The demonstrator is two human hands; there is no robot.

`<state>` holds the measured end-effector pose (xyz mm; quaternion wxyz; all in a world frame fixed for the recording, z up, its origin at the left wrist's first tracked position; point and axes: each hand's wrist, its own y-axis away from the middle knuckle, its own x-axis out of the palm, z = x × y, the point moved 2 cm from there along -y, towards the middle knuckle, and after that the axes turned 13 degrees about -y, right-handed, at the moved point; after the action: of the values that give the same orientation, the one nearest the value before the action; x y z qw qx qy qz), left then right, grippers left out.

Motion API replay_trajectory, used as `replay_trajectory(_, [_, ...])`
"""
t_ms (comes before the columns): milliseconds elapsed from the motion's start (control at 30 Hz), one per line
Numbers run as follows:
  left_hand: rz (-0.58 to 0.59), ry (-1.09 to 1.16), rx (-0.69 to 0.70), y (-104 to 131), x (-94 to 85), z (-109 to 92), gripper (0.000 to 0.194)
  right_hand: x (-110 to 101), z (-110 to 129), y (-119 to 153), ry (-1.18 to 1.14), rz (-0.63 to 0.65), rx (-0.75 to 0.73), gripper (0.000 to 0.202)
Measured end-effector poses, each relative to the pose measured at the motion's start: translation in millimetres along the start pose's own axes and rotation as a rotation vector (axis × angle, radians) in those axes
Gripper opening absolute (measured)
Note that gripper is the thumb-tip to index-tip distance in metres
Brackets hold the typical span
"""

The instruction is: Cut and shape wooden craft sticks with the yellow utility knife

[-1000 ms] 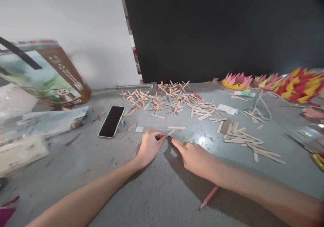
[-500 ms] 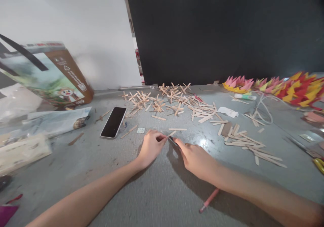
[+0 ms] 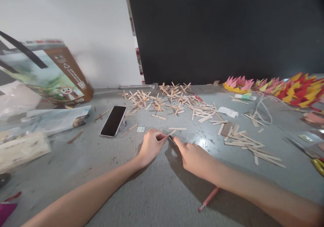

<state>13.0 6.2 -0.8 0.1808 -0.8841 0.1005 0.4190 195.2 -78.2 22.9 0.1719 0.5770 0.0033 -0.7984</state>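
Note:
Between the thumb and fingertips of my left hand [image 3: 152, 145] is a short wooden craft stick [image 3: 172, 132], pinched near its lower end. My right hand [image 3: 194, 156] is closed around a slim dark tool [image 3: 171, 138], its index finger stretched along the top. Most of that tool is hidden by the fingers; it looks like a craft knife. Its tip meets or nearly meets the stick beside my left fingertips. Just behind lies another loose craft stick [image 3: 177, 129], flat on the table. A pink pencil [image 3: 209, 199] pokes out from under my right forearm.
Star-shaped stick bundles [image 3: 143, 99] and loose sticks [image 3: 243, 141] spread across the grey table. A phone [image 3: 113, 121] lies left of my hands, near a printed bag [image 3: 50, 75]. Paper crowns [image 3: 238, 84], a glue stick [image 3: 245, 97] and scissors [image 3: 307, 152] are on the right.
Both hands stay almost in place, with the same grips. The view has shifted very slightly; the tool's tip and the stick have barely moved against each other.

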Motion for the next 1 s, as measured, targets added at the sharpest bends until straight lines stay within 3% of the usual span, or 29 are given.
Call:
replay_trajectory(167, [0.015, 0.002, 0.012, 0, 0.2, -1, 0.014, -5, -2, -1, -0.056, 0.015, -0.015, 0.081])
replay_trajectory(400, [0.001, 0.026, -0.011, 2, 1.4, 2, 0.014, 6, -3, 3, 0.026, -0.033, -0.051, 0.08])
replay_trajectory(533, [-0.051, 0.041, -0.015, 1, 1.5, 7, 0.02, 1, -7, 3, -0.105, -0.195, -0.109, 0.06])
replay_trajectory(667, [-0.095, 0.236, -0.065, 0, -0.1, 5, 0.023, -13, -24, -4, -0.213, -0.402, -0.233, 0.045])
replay_trajectory(733, [-0.034, 0.414, -0.077, 2, -0.1, 0, 0.028, -16, -35, -8, -0.28, -0.442, -0.347, 0.039])
replay_trajectory(867, [0.307, 0.701, -0.046, 12, 3.8, -14, 0.036, -12, -53, -12, -0.359, -0.48, -0.562, 0.04])
replay_trajectory(1000, [0.365, 0.773, -0.032, 19, 4.5, -19, 0.037, -5, -59, -12, -0.478, -0.505, -0.636, 0.052])
